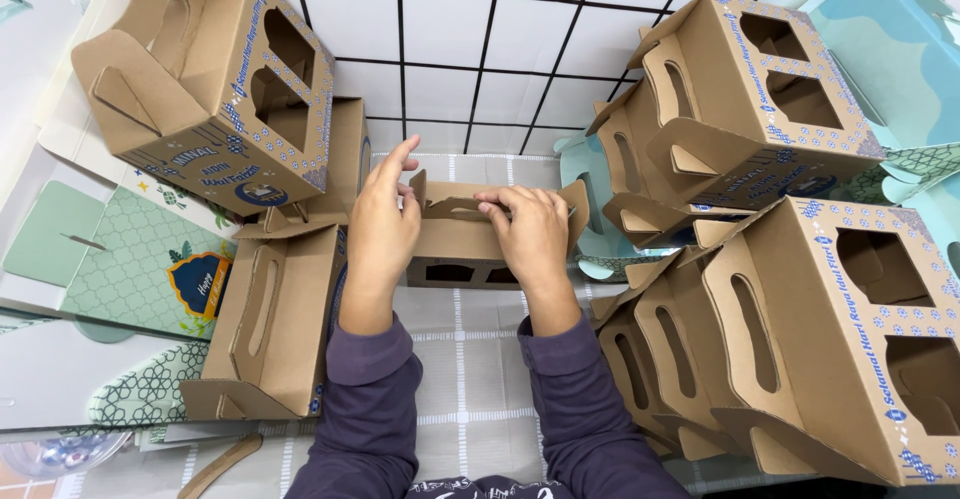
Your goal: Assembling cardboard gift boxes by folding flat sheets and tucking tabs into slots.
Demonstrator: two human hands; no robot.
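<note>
Left hand (381, 221) and right hand (533, 227) pinch the flaps of a cardboard box (462, 249), light, stiff, creasable; best held at its folded edges

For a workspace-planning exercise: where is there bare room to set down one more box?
Bare checked cloth lies between the forearms, below the small brown cardboard box. Stacked brown cardboard carriers crowd the left and right.
</note>
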